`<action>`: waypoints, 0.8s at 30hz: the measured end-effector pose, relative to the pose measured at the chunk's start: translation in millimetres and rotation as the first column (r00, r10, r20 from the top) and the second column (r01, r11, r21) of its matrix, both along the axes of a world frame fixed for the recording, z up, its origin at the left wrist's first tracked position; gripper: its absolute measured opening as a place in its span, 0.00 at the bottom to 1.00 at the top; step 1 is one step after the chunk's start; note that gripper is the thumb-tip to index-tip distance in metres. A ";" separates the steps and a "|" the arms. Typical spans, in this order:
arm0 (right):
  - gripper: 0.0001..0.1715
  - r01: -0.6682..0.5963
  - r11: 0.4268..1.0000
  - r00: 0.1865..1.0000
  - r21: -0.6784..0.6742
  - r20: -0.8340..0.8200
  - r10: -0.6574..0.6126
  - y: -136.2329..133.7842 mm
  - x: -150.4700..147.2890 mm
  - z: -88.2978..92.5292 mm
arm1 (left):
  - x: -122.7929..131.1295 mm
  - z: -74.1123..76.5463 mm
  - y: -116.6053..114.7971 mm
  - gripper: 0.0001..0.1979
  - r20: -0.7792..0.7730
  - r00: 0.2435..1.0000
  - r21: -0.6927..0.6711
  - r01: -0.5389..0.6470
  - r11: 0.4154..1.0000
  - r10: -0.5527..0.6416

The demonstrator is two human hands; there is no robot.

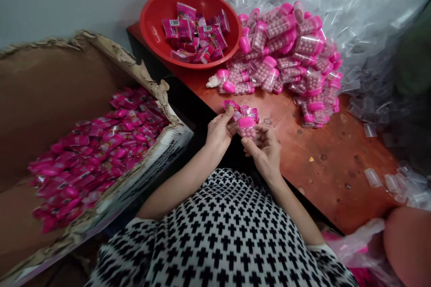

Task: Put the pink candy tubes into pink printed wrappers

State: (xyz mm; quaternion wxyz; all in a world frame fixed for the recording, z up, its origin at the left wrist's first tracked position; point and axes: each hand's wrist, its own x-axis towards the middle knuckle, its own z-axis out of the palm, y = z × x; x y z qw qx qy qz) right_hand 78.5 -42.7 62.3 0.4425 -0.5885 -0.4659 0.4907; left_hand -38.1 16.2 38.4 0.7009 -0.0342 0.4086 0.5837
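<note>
Both hands meet just above the near edge of the reddish bench (323,161). The left hand (220,132) pinches a pink printed wrapper (232,106) between thumb and fingers, while the right hand (266,150) has its fingers curled around a small clear bottle (247,128) with a pink cap, filled with pale pink balls; wrapper and bottle appear to touch, though the overlap is hard to read. Farther back lies a heap of like bottles (289,58), beside a red bowl (155,27) of wrappers. At left a torn cardboard box (50,76) holds many pink packets.
</note>
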 end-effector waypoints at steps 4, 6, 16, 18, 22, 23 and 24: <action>0.25 0.033 0.998 0.999 0.046 0.040 -0.035 2.0 -3.1 -13.9 | 4.1 1.7 -3.6 0.16 0.023 1.000 0.057 -0.006 0.998 0.005; 0.24 0.045 0.997 0.998 0.057 0.044 -0.048 3.9 -1.5 -17.0 | 5.8 2.1 -5.6 0.16 0.022 1.000 0.079 -0.003 0.997 0.001; 0.24 0.089 0.994 0.996 0.060 -0.021 -0.088 11.0 3.1 -22.2 | 12.0 6.8 -8.3 0.18 -0.103 0.994 0.177 0.064 0.982 -0.046; 0.25 0.070 0.994 0.997 0.088 0.010 -0.071 12.5 5.3 -23.9 | 11.3 7.1 -7.2 0.19 -0.106 0.992 0.199 0.093 0.976 -0.073; 0.23 0.004 0.998 0.996 0.055 -0.090 0.001 15.0 6.3 -23.3 | 9.3 6.4 -5.3 0.19 -0.099 0.986 0.239 0.156 0.958 -0.136; 0.23 0.012 0.999 0.993 0.041 -0.120 -0.007 15.4 5.9 -23.0 | 8.8 6.2 -5.1 0.19 -0.101 0.983 0.243 0.177 0.954 -0.156; 0.23 0.027 0.999 0.991 0.033 -0.134 -0.022 15.7 5.6 -22.9 | 8.4 5.9 -5.1 0.18 -0.107 0.978 0.244 0.202 0.949 -0.180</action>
